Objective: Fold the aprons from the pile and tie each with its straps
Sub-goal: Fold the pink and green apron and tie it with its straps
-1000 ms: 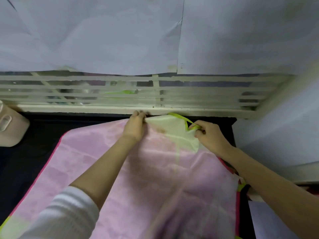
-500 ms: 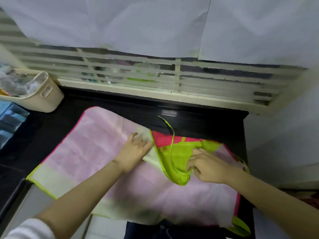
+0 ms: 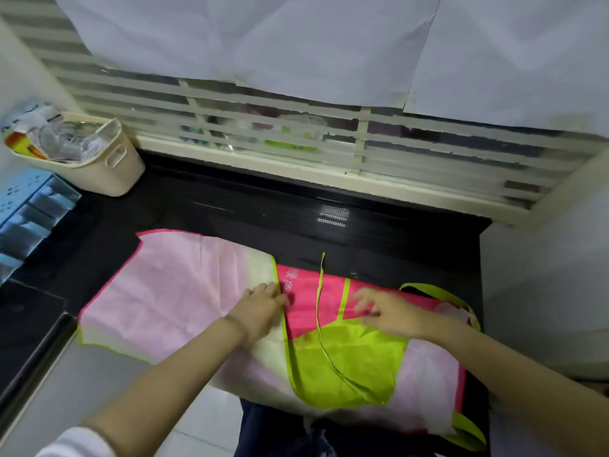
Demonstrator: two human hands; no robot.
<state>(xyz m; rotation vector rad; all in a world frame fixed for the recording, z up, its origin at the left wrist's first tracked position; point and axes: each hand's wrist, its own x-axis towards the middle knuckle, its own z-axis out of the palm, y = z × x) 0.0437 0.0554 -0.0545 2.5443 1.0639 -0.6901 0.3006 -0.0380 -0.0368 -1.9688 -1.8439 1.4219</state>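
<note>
A pink apron (image 3: 171, 291) lies spread on the black counter (image 3: 230, 209), its pale inside facing up on the left. Its right part is folded over and shows bright pink with a lime-green pocket (image 3: 349, 364). A thin lime strap (image 3: 321, 308) runs down across the folded part, and a strap loop (image 3: 441, 293) curves at the right. My left hand (image 3: 260, 308) presses flat on the fold's green-trimmed edge. My right hand (image 3: 389, 313) hovers or rests with spread fingers on the pink part, holding nothing.
A cream basket (image 3: 108, 159) full of packets stands at the back left, with a blue box (image 3: 29, 206) beside it. A slatted window grille (image 3: 329, 146) runs behind the counter. The apron's near side hangs over the counter's front edge.
The apron's top flap has been brought toward me and laid flat, showing more bright pink and the green pocket. My right hand let go of the green fabric and opened.
</note>
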